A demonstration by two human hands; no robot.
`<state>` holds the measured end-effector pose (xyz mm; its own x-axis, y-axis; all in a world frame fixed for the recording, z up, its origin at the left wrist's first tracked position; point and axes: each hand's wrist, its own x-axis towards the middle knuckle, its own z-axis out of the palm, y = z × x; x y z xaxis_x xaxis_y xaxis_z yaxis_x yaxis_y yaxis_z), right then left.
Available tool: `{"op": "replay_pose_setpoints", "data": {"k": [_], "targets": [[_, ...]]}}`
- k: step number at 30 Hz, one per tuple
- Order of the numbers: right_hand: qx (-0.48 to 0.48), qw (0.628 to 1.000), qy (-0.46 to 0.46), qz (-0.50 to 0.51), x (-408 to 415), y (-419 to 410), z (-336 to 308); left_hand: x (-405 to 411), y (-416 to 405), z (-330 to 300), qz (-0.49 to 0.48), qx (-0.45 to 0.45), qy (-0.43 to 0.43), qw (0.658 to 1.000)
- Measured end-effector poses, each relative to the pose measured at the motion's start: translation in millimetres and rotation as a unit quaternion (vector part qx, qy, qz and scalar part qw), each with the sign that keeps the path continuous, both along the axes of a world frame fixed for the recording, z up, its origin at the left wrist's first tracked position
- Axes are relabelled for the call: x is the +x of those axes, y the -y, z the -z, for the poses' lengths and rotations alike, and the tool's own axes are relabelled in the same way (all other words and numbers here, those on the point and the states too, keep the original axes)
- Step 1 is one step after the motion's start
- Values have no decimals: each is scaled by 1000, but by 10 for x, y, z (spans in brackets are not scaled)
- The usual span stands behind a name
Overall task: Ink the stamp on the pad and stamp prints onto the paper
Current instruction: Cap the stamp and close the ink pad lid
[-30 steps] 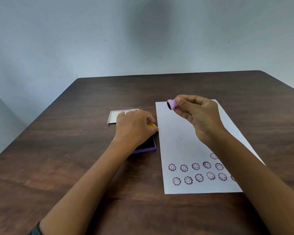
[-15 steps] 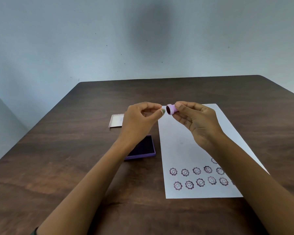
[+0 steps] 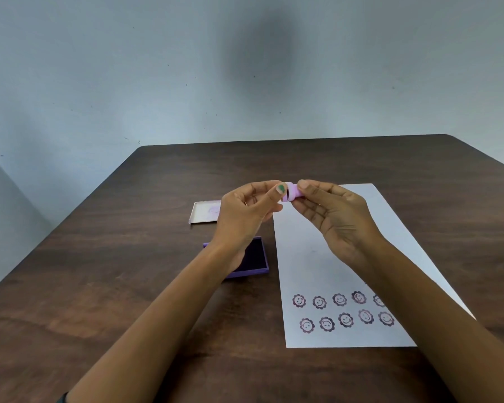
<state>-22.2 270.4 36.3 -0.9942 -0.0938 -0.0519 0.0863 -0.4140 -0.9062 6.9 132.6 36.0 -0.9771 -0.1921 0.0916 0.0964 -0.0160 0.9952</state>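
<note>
A small purple stamp [image 3: 292, 195] is held in the air between both hands, above the top left corner of the white paper [image 3: 309, 251]. My right hand [image 3: 338, 219] pinches its right end. The thumb and forefinger of my left hand [image 3: 246, 216] close on its left end, hiding the stamp face. The open purple ink pad [image 3: 256, 257] lies on the table under my left wrist, just left of the paper. Two rows of purple smiley-flower prints [image 3: 339, 299] fill the paper's near end; my right forearm covers the rightmost ones.
The pad's pale lid [image 3: 204, 212] lies open side up on the dark wooden table [image 3: 114, 271], behind and left of the pad. A plain wall stands past the table's far edge.
My left hand lifted off the ink pad and came up to the stamp held in my right hand; its fingertips now close on the stamp's left end. The view shifted slightly.
</note>
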Motion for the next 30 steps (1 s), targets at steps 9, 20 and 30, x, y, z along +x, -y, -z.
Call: {"op": "replay_pose_setpoints", "data": {"k": [9,20,30], "targets": [[34,999,-41,12,33,6,-21,-14,6,14,-7,-6,-29,1000],[82,991,-104,29,52,18,-7,-32,25,33,-24,-9,-43,999],[131,979,-142,61,41,28,29,-65,40,85,-25,-47,-79,995]]}}
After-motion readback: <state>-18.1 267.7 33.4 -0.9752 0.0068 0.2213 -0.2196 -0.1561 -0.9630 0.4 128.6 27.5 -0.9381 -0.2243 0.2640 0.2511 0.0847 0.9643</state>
